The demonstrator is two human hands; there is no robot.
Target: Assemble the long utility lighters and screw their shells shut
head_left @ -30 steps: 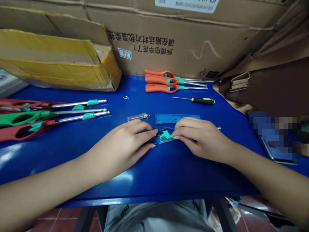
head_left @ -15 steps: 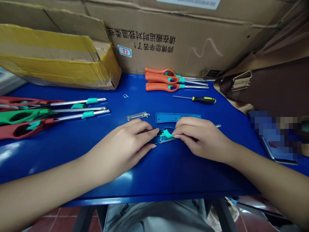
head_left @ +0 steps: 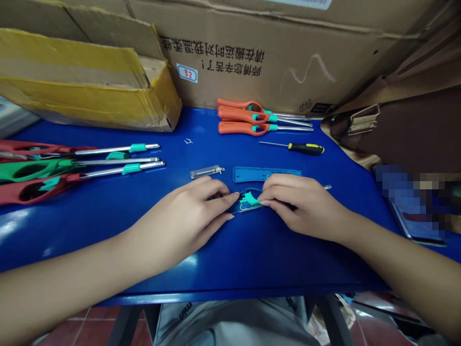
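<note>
Both my hands rest on the blue table [head_left: 230,254] around an opened blue lighter body [head_left: 240,206] with a teal trigger piece [head_left: 249,198]. My left hand [head_left: 187,216] holds the body's left end, fingers curled over it. My right hand [head_left: 300,204] pinches the teal trigger and covers the right part, where a metal tip [head_left: 327,187] pokes out. Just beyond lie a blue cover half [head_left: 266,174] and a clear fuel cartridge [head_left: 206,171].
Three orange long lighters [head_left: 248,117] and a yellow-black screwdriver [head_left: 304,148] lie at the back. Red and green long lighters [head_left: 72,168] lie at the left. Cardboard boxes [head_left: 90,91] stand behind; a brown bag [head_left: 403,129] and a phone sit at the right.
Nothing has visibly changed between my hands and the lighter; only the view has shifted slightly.
</note>
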